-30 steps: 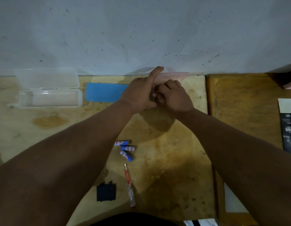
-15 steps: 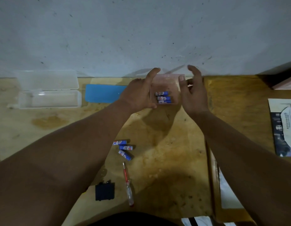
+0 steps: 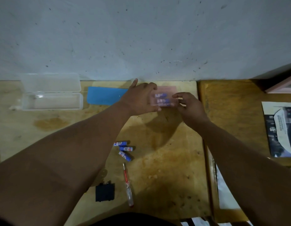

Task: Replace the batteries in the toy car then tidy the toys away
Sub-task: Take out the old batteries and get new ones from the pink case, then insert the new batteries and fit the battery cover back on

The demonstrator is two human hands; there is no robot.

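Batteries (image 3: 161,100) sit in a small clear pink box (image 3: 167,92) held up over the far edge of the table (image 3: 157,160).
The left hand (image 3: 140,99) grips the box's left side; the right hand (image 3: 188,106) hovers just beside it, fingers loosely curled, holding nothing. Three loose batteries (image 3: 124,149), a screwdriver (image 3: 127,185) and a black cover (image 3: 104,192) lie nearer.

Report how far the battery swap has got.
Done: three loose batteries and the black cover lie by the screwdriver. In hand: left hand grips a clear case of batteries; right hand reaches in. Left: fitting, tidying; no car visible.
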